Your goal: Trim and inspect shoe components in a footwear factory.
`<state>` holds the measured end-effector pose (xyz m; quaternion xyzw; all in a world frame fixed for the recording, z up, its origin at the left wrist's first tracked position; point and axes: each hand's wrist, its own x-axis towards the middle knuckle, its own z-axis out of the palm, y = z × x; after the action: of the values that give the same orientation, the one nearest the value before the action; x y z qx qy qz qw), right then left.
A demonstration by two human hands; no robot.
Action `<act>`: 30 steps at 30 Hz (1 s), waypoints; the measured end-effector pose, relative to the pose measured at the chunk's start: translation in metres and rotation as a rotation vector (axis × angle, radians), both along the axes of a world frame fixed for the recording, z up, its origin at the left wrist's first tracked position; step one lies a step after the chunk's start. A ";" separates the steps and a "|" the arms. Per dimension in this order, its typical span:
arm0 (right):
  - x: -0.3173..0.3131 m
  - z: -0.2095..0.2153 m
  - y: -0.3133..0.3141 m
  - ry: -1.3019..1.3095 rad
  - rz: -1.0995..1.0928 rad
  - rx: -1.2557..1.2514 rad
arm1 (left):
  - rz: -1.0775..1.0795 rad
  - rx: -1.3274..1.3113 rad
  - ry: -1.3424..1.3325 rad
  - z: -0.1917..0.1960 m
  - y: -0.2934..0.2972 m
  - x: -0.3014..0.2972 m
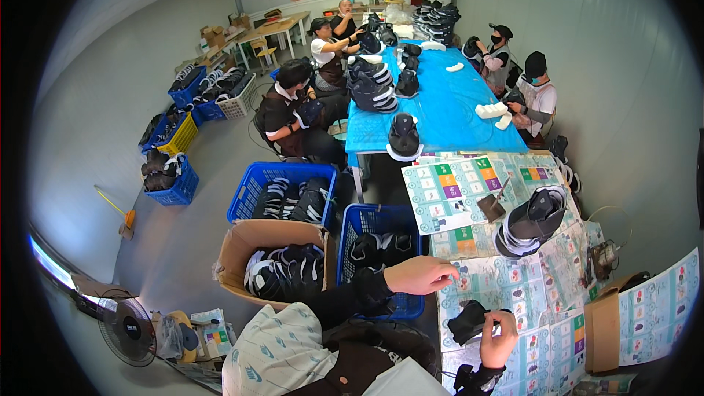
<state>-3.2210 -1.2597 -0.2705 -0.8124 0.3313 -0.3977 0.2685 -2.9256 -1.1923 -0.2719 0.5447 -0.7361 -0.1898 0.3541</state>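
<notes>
Head view: paper-covered worktable [557, 279] as landmark, printed sheets all over its top. Off its left edge, two blue crates [381, 220] and an open cardboard box [271, 238], all holding dark shoes with white soles. On the table's far part, one dark shoe [532, 221] lying on its side, a small brush [493, 204] just beside it. Left hand [419, 276] hangs at the table's left edge over the nearer blue crate, fingers loosely curled, nothing in them that I can see. Right hand [499, 337] on the near part of the table, fingers closed round a small black piece [469, 321]. Judged: between shoes, piece in hand, left reaching; next move calls for a firm hold on a shoe in the crate.
</notes>
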 end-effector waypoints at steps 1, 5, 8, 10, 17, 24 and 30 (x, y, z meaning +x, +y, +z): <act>-0.007 -0.004 0.001 -0.008 -0.004 -0.009 | -0.004 -0.009 -0.008 -0.006 0.008 -0.009; 0.004 -0.036 -0.002 0.047 0.018 0.017 | 0.009 0.003 -0.144 -0.007 -0.010 0.046; -0.006 -0.031 -0.005 0.020 0.012 -0.112 | 0.212 -0.099 -0.172 0.035 0.008 0.043; -0.003 -0.035 -0.007 0.032 0.025 -0.020 | 0.395 -0.167 -0.100 0.062 0.012 0.061; 0.010 -0.027 -0.006 0.057 0.004 0.040 | 0.317 -0.137 0.250 0.075 0.026 0.098; 0.047 -0.002 -0.009 -0.031 0.080 0.035 | 0.500 -0.255 0.101 0.087 0.022 0.073; 0.138 0.172 0.011 -0.348 0.098 -0.461 | 0.411 -0.936 -0.132 0.175 0.004 0.028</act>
<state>-3.0833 -1.2489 -0.0987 -0.7867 0.1414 -0.5823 0.1485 -2.8974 -1.1878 -0.0969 0.4720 -0.6407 0.2686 0.5428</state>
